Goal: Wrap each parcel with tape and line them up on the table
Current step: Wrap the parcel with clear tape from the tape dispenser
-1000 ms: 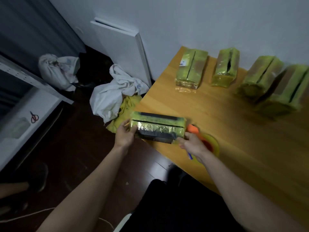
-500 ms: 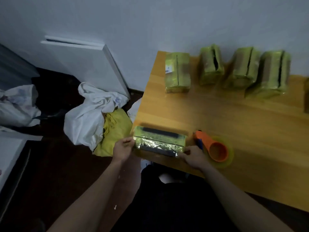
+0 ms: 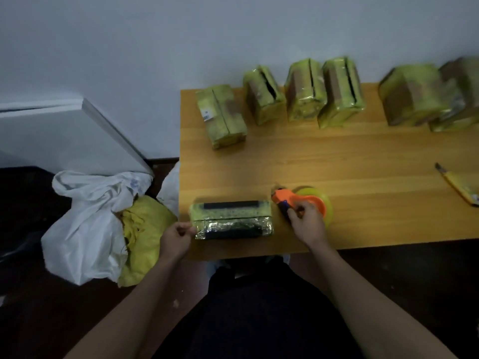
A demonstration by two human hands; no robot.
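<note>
Yellow-taped parcels (image 3: 303,92), six as far as the blurred right end shows, already line the table (image 3: 337,156) by the wall, while another parcel (image 3: 231,219) lies at the near edge, partly wrapped, the left hand (image 3: 174,238) loosely curled at its end and the right hand (image 3: 306,222) gripping the orange tape dispenser (image 3: 298,203) beside it.

1 head view, looking steeply down, close over table (image 3: 363,161) near edge

**Dim room, pale wall, dark floor**

A wooden table (image 3: 363,161) is set against a plain pale wall (image 3: 155,47). A white panel (image 3: 64,136) is leaned on that wall at the left. Below it, white bags (image 3: 85,224) and yellow cloth (image 3: 145,229) are heaped on the dark floor (image 3: 39,320).
</note>
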